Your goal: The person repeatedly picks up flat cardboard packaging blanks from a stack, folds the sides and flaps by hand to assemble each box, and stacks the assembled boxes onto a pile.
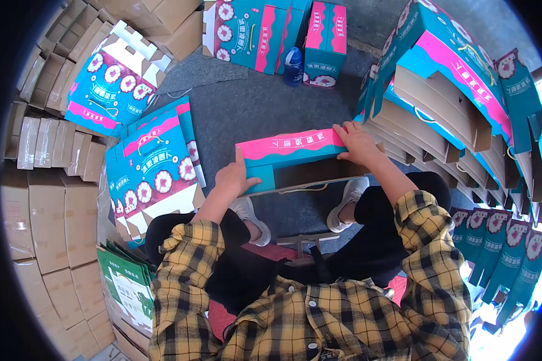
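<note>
**Box [292,142] gripped at both ends!**

There it was, just beyond my shoes [252,219]: my left hand [230,178] clasped its left end, my right hand [360,146] pinched the right. It looked light, stiff yet crushable; the corners seemed the surest hold.

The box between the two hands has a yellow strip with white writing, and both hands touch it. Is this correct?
The strip with white writing is pink, not yellow, as the head view shows; the left hand and right hand touch the box.
</note>
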The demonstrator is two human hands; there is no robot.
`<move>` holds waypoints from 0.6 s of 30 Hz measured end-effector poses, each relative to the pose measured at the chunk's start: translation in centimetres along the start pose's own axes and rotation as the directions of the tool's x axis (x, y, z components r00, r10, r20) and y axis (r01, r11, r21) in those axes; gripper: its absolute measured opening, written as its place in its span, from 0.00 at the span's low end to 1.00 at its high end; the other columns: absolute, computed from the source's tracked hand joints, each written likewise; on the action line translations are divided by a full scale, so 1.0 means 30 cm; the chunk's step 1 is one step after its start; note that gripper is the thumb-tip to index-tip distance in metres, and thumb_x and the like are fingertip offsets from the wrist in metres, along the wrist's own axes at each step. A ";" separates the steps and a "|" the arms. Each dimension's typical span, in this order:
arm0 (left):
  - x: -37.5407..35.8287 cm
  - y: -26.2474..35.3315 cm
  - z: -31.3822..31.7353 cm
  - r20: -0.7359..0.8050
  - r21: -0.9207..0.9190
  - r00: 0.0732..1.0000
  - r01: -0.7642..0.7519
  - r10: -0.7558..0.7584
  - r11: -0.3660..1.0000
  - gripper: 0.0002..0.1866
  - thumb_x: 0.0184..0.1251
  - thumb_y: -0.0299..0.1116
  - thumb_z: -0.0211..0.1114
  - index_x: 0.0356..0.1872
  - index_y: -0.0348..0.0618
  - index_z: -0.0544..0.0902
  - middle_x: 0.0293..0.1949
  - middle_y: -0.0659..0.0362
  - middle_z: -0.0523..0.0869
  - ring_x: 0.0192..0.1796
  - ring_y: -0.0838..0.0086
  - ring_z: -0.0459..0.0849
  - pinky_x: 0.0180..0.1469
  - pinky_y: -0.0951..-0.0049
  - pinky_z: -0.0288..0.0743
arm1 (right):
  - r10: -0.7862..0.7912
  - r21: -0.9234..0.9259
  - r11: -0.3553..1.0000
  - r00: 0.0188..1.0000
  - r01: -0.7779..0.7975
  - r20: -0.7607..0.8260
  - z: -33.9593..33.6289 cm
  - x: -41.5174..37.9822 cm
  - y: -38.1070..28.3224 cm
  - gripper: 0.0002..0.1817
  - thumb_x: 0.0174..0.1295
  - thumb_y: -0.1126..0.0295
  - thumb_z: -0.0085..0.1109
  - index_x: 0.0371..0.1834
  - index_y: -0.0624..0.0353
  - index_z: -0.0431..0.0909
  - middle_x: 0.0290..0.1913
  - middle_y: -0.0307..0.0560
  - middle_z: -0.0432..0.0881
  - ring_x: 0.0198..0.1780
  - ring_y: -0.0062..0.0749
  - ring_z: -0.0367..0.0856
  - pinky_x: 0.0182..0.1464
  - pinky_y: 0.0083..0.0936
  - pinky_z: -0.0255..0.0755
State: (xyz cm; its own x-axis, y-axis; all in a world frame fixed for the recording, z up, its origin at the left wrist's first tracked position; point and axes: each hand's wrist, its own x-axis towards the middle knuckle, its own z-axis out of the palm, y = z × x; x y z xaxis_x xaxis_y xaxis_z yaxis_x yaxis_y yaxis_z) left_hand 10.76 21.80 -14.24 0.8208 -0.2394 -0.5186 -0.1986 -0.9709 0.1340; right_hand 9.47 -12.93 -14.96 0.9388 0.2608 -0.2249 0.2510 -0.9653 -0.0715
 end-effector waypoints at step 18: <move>0.000 0.002 -0.007 0.003 0.012 1.000 -0.012 0.012 1.000 0.62 0.52 0.57 0.71 0.73 0.34 0.39 0.46 0.44 0.85 0.48 0.54 0.85 0.48 0.60 0.79 | 0.102 0.629 0.644 0.864 -0.435 0.493 -0.092 -0.091 0.103 0.25 0.57 0.46 0.61 0.39 0.61 0.77 0.32 0.50 0.82 0.28 0.30 0.83 0.32 0.30 0.77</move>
State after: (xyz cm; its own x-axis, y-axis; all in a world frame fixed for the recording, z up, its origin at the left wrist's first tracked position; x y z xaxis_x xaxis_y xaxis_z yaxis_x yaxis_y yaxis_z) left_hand 10.86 21.73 -14.06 0.8170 -0.2508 -0.5193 -0.2146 -0.9680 0.1299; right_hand 8.35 -16.66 -11.89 0.7205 0.1325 -0.6807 -0.3947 -0.7287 -0.5596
